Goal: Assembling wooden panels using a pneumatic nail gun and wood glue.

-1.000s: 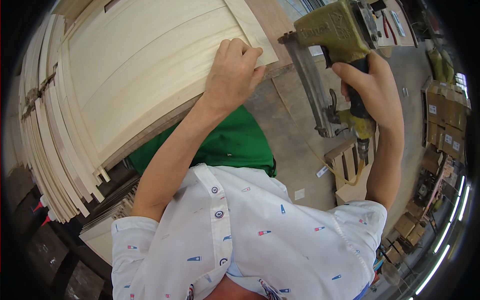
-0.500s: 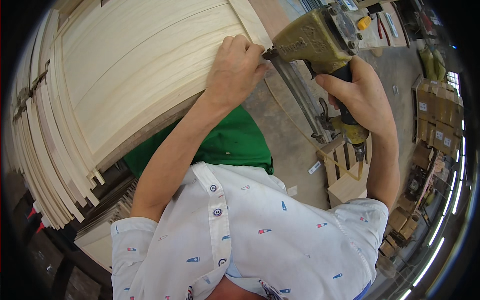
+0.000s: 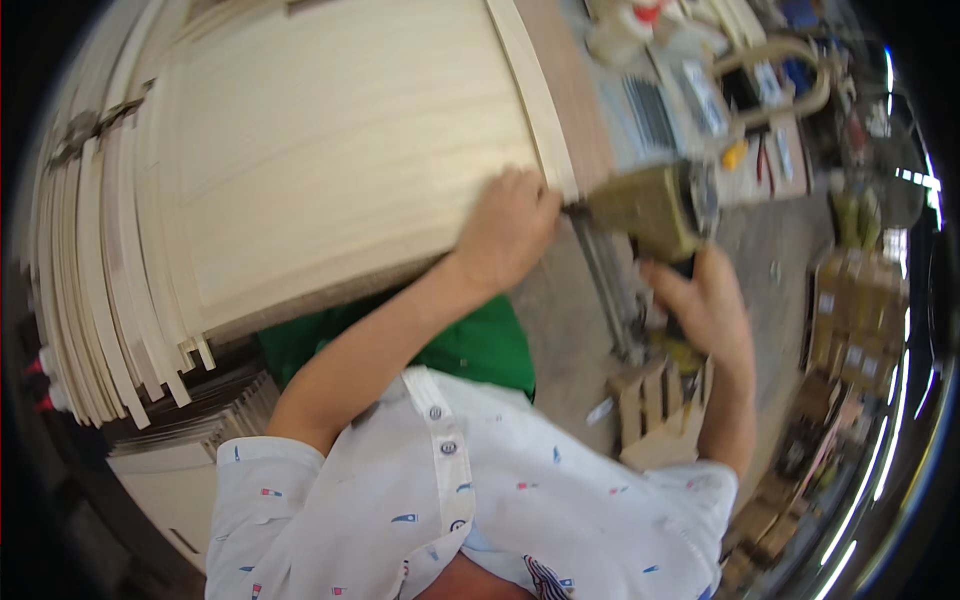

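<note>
Left hand [image 3: 508,232] curls at a wooden panel [image 3: 350,130], grip unclear, perhaps steadying it, while right hand [image 3: 708,305] grips a nail gun [image 3: 642,210].

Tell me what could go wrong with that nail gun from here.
The nose of the nail gun is close to the fingers of the left hand, so a stray or deflected nail might injure them.

The right hand alone grips the gun; a slip or recoil could let its nose mark the pale wooden panel.
</note>
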